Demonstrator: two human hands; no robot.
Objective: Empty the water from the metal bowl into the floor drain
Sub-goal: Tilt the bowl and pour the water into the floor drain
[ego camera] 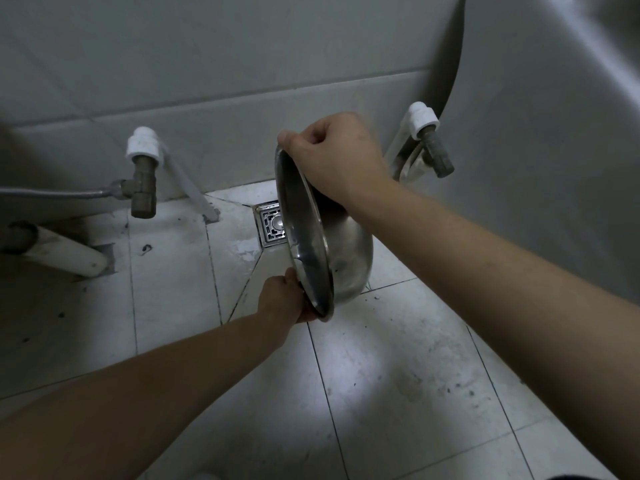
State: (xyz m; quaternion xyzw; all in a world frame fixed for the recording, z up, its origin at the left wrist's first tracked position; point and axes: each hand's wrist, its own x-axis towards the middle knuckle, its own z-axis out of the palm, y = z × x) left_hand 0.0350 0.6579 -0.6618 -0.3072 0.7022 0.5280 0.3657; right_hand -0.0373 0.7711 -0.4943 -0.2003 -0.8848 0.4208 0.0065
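**A:** Where is the bowl?

**B:** The metal bowl (349, 258) is at the centre of the frame, tipped almost onto its side with its mouth facing left. The floor drain (271, 225) shows just beyond its rim, partly hidden behind it.

**A:** And your hands?

**B:** My right hand (332, 157) curls over the upper rim, thumb and fingers pinching it. My left hand (284, 299) grips the lower rim from underneath. I hold it with both hands, clear of the floor.

**A:** Any water left inside?

**B:** I can't tell; I see only a dark sliver of the inside. A wet patch (246, 249) lies on the tiles just left of the drain.

**A:** What could go wrong?

**B:** The lowest part of the rim looks to sit nearer me than the grate, so whatever runs out may land on the tiles and spread. A wet rim could also slip through my left fingers, and the bowl would swing down and clang on the floor.
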